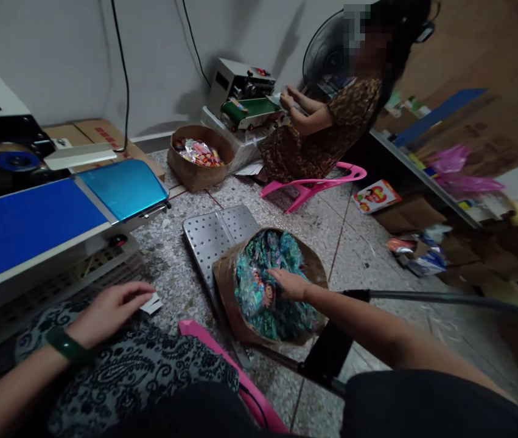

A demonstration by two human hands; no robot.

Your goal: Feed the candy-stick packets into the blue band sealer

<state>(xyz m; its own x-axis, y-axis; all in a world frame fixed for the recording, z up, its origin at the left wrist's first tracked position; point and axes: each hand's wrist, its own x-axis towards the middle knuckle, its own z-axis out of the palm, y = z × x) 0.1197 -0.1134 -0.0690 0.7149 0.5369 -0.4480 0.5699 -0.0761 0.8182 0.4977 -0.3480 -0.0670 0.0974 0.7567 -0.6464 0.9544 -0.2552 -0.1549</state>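
My left hand (pixel 111 307), with a dark green bangle at its wrist, is above my patterned lap. Its thumb and fingers pinch a few small white cards (pixel 151 303). My right hand (pixel 287 284) reaches over a round brown paper bag (pixel 226 296), fingers stretched out on or just above its contents. Shiny teal foil packets (pixel 286 246) fill the bag, and one with a printed cartoon figure (pixel 265 293) lies just under my fingers. Nothing shows gripped in the right hand, though its underside is hidden.
A blue conveyor belt (pixel 35 222) ends in a shiny blue plate (pixel 122 188) at left. The bag stands by a perforated metal platform (pixel 208 240). Behind, a co-worker (pixel 332 131) sits on a pink chair (pixel 304 188) at a green-belted machine (pixel 252 112), near another packet-filled bag (pixel 199 170).
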